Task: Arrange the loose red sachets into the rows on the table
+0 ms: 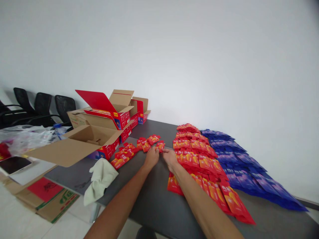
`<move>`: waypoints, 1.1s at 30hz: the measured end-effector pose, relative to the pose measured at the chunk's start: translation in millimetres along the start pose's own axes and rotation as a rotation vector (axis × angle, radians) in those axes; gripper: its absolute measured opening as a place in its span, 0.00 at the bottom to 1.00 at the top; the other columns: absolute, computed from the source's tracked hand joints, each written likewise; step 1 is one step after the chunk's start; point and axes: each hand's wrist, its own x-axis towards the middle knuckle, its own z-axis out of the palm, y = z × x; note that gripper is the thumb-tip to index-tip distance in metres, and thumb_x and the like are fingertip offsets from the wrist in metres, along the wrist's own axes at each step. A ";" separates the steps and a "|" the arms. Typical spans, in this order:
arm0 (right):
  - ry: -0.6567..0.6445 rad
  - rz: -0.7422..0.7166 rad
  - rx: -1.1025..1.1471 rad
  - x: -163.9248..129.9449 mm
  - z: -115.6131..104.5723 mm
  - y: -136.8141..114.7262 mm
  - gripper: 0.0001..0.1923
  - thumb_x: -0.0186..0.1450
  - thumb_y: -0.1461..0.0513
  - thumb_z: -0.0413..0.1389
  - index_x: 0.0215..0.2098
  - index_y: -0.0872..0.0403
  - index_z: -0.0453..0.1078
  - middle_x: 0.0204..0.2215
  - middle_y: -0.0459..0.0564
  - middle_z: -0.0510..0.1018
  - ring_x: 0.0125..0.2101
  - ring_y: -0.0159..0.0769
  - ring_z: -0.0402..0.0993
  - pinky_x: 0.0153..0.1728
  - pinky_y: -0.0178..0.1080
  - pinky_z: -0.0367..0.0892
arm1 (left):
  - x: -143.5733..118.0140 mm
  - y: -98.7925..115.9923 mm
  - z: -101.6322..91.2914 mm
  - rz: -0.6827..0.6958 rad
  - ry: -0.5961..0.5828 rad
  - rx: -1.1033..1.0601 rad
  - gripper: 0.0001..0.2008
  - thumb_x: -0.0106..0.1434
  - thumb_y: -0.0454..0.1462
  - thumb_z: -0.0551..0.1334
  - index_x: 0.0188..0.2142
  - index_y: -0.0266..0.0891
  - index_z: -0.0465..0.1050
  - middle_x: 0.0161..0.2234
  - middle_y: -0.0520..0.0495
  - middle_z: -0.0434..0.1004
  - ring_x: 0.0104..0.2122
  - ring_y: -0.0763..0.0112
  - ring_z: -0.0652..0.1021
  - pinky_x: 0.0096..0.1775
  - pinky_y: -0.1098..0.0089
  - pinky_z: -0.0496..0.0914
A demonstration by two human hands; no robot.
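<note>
Over the dark table, my left hand (151,158) and my right hand (170,157) pinch the lower corners of one small red packet (160,145) with an orange picture on it. Just left of it lie a few loose red packets (146,143), and nearer to me a heap of the same red packets (123,156). Beside my right hand and forearm, many red packets (190,159) are laid in overlapping rows. Rows of blue packets (239,159) lie beyond them, along the wall. My right forearm hides part of the nearest red rows.
Open red and brown cartons (99,141) stand on the left of the table (154,192). A pale cloth (101,179) hangs over the table's front edge. Further left are plastic bags (30,137), a tablet-like device (15,165), a flattened carton (56,202) and black chairs (64,106).
</note>
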 end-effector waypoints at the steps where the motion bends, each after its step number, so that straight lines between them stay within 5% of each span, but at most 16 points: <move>1: -0.015 -0.003 0.025 -10.3 -4.5 -4.1 0.19 0.51 0.63 0.54 0.41 0.59 0.75 0.27 0.50 0.79 0.27 0.36 0.75 0.26 0.33 0.67 | -5.2 2.8 -2.0 -0.049 0.006 -0.088 0.13 0.65 0.39 0.51 0.38 0.33 0.71 0.39 0.37 0.77 0.41 0.62 0.76 0.43 0.64 0.67; 5: -0.113 -0.059 0.166 -51.9 -25.0 -15.0 0.17 0.52 0.62 0.56 0.40 0.58 0.74 0.28 0.50 0.79 0.28 0.36 0.74 0.28 0.34 0.67 | -30.9 15.1 -8.7 -0.280 -0.055 -0.589 0.12 0.58 0.39 0.60 0.39 0.33 0.70 0.32 0.44 0.77 0.30 0.69 0.77 0.33 0.70 0.70; 8: -0.098 -0.125 0.180 -81.6 -37.7 -17.3 0.16 0.53 0.60 0.58 0.39 0.57 0.72 0.29 0.49 0.78 0.30 0.36 0.73 0.30 0.34 0.67 | -56.0 25.9 -11.6 -0.329 -0.023 -0.805 0.21 0.50 0.33 0.66 0.45 0.34 0.67 0.31 0.47 0.76 0.26 0.74 0.76 0.29 0.73 0.70; 18: 0.063 -0.192 0.202 -147.7 -63.8 -15.4 0.17 0.57 0.48 0.58 0.29 0.54 0.67 0.20 0.43 0.69 0.20 0.30 0.63 0.20 0.31 0.57 | -137.9 68.3 -6.1 -0.197 -0.059 -0.821 0.20 0.45 0.28 0.63 0.41 0.35 0.69 0.30 0.48 0.77 0.24 0.74 0.75 0.27 0.74 0.69; 25: 0.093 -0.171 0.220 -160.9 -88.9 -4.3 0.15 0.54 0.51 0.60 0.25 0.55 0.66 0.18 0.41 0.66 0.19 0.27 0.56 0.20 0.31 0.53 | -152.2 91.7 -3.5 -0.076 -0.158 -0.763 0.11 0.46 0.33 0.64 0.32 0.35 0.73 0.28 0.50 0.77 0.27 0.72 0.75 0.29 0.74 0.68; 30: 0.112 -0.187 0.171 -174.4 -104.8 -7.1 0.16 0.55 0.54 0.60 0.20 0.53 0.59 0.16 0.39 0.60 0.19 0.27 0.53 0.20 0.31 0.50 | -158.4 100.6 2.8 -0.099 -0.187 -0.838 0.15 0.48 0.41 0.67 0.34 0.35 0.75 0.28 0.48 0.77 0.26 0.72 0.75 0.30 0.72 0.70; 33: 0.105 -0.270 0.096 -181.0 -114.5 -13.8 0.14 0.58 0.53 0.58 0.24 0.54 0.63 0.20 0.41 0.65 0.22 0.29 0.58 0.23 0.31 0.54 | -164.2 103.0 6.5 -0.104 -0.258 -0.876 0.17 0.47 0.41 0.69 0.35 0.34 0.76 0.28 0.47 0.77 0.26 0.70 0.76 0.31 0.70 0.70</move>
